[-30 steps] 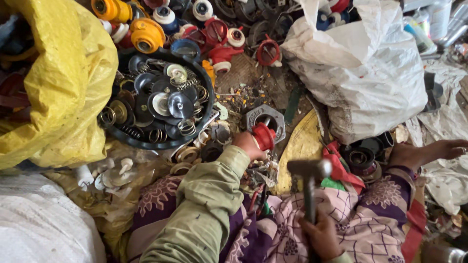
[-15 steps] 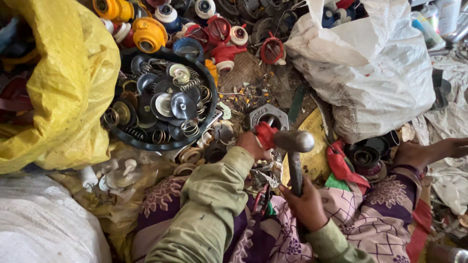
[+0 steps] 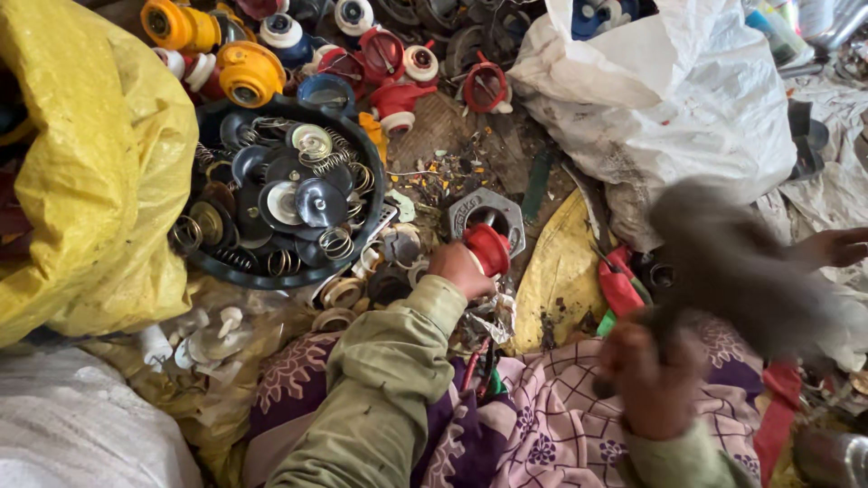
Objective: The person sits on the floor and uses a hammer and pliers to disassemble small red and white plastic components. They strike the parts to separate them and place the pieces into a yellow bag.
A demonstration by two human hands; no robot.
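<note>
**Currently: left hand steadies the red part, right hand grips the hammer**

Currently your left hand (image 3: pixel 459 267) is closed around a red plastic cap-shaped part (image 3: pixel 489 248), fingers curled over its near side. The part sits on the grey metal block with a round hole (image 3: pixel 489 215), which lies on the littered ground just ahead of your lap. Your green sleeve (image 3: pixel 389 380) runs from the lower centre of the view up to that hand.

Your right hand (image 3: pixel 653 380) is clenched in a fist around the handle of a hammer (image 3: pixel 732 262). The hammer is blurred by motion; its head appears as a grey smear up and to the right of the fist, well apart from the red part. The exact finger placement on the handle cannot be made out through the blur.

Surrounding items:

- A black round tub (image 3: pixel 372 161), left of the metal block, holds springs, discs and metal rings.
- A yellow sack (image 3: pixel 99 172) bulges over the tub's left side.
- A white sack (image 3: pixel 669 99) stands at upper right, behind the hammer.
- Red, orange and white plastic parts (image 3: pixel 398 68) are heaped beyond the tub.
- A yellow curved sheet (image 3: pixel 561 271) lies just right of the block.

Another bare hand (image 3: pixel 836 246) rests at the right edge, apart from your own.
</note>
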